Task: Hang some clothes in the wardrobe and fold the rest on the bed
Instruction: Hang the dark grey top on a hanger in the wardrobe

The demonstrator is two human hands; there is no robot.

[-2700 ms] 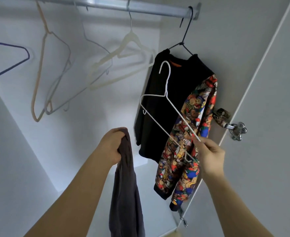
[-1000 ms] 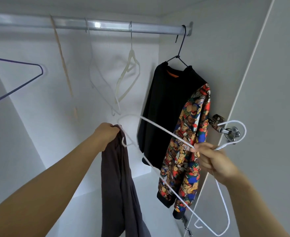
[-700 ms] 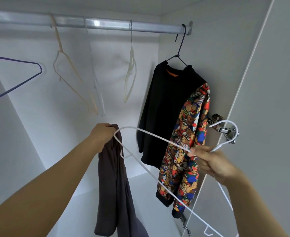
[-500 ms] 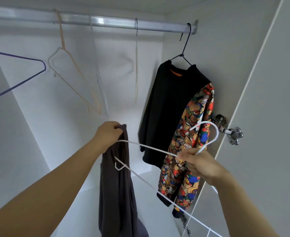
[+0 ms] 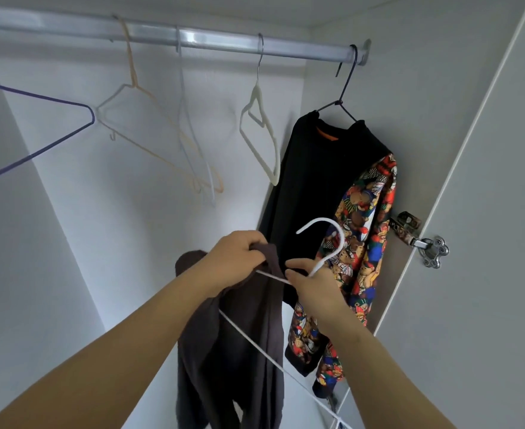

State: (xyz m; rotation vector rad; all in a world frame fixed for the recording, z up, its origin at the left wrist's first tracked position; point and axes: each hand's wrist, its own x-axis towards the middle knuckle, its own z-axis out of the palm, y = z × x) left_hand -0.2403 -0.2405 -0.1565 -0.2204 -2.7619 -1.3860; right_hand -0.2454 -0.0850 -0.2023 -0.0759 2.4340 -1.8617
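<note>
My left hand (image 5: pixel 234 258) grips the top of a dark grey garment (image 5: pixel 239 342) that hangs down in front of the open wardrobe. My right hand (image 5: pixel 312 287) holds a white wire hanger (image 5: pixel 326 243) by its neck, hook pointing up. One arm of the hanger runs into the cloth at my left hand; the other slants down to the lower right across the garment. The two hands are close together, almost touching.
A metal rail (image 5: pixel 193 37) spans the top. On it hang a purple hanger (image 5: pixel 38 119), an orange hanger (image 5: pixel 149 119), a pale hanger (image 5: pixel 193 140), a cream hanger (image 5: pixel 259 131), and a black sweatshirt with teddy-print sleeve (image 5: pixel 326 187) on a dark hanger. Door hinge (image 5: pixel 422 239) at right.
My right hand has swung the white hanger from the right toward my left hand, and one hanger arm has gone into the grey garment. The hands have come together.
</note>
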